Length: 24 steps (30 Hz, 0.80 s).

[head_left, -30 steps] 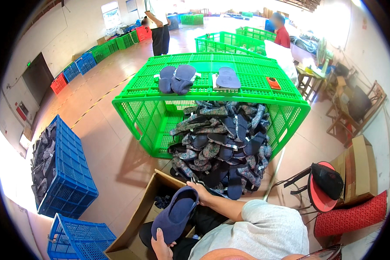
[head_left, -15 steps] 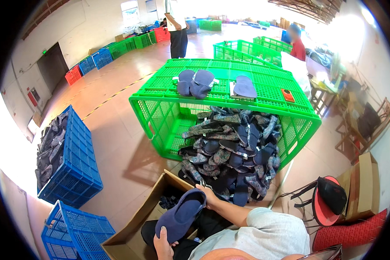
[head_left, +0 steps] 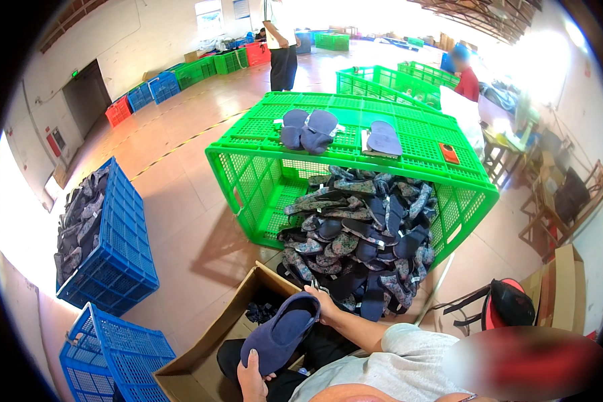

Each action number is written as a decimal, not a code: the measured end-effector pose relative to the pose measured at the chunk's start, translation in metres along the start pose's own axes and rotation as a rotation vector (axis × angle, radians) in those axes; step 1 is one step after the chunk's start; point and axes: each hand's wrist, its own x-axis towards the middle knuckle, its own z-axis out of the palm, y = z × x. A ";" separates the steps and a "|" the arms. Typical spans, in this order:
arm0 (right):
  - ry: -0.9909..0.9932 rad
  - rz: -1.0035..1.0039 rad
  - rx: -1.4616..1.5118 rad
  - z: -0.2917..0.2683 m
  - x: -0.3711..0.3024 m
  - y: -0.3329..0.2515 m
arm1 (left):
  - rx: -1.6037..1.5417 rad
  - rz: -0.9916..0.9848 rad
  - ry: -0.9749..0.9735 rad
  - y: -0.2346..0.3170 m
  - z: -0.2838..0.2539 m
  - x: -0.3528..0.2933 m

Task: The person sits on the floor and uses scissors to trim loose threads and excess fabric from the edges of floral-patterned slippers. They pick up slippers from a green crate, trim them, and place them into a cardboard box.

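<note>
A navy blue slipper (head_left: 278,342) is held tilted above my lap, its opening turned up toward the far right. My left hand (head_left: 251,376) grips it at the toe, thumb on top. At the heel end, my right hand (head_left: 323,305) is closed on the slipper's edge, most of its fingers hidden. A small metallic piece shows beside those fingers, too small to make out. Just beyond lies a heap of dark patterned slippers (head_left: 362,234), spilling from a green crate (head_left: 248,201) lying on its side. On the crate's top rest a pair of navy slippers (head_left: 308,130) and a single slipper (head_left: 384,139).
An open cardboard box (head_left: 197,358) stands around my lap. Blue crates (head_left: 124,248) stand at the left, one filled with slippers. A small orange object (head_left: 449,153) lies on the green crate. To the right are a black-and-red bag (head_left: 509,305) and cardboard. Other people stand farther back.
The view has shifted slightly, and a blurred red patch now covers the lower right. Both hands keep the same hold on the slipper.
</note>
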 end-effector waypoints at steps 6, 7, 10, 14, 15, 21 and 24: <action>0.007 -0.031 0.054 -0.005 0.007 0.007 | 0.011 -0.003 -0.013 0.003 0.002 -0.002; 0.008 -0.026 0.054 -0.007 0.008 0.008 | 0.008 0.003 -0.009 0.002 0.002 0.000; 0.005 -0.006 0.043 -0.007 0.006 0.004 | -0.021 0.012 -0.031 -0.007 -0.004 0.007; 0.069 -0.049 0.025 0.002 0.004 -0.001 | -0.005 -0.005 -0.017 -0.023 -0.007 0.012; 0.097 -0.079 0.035 0.010 0.004 -0.002 | 0.003 -0.001 -0.013 -0.024 -0.007 0.012; 0.141 -0.066 -0.011 0.013 0.000 -0.003 | -0.001 -0.028 -0.036 -0.031 -0.012 0.012; 0.098 -0.020 -0.060 0.022 -0.013 -0.013 | -0.088 -0.089 -0.062 -0.029 -0.017 0.011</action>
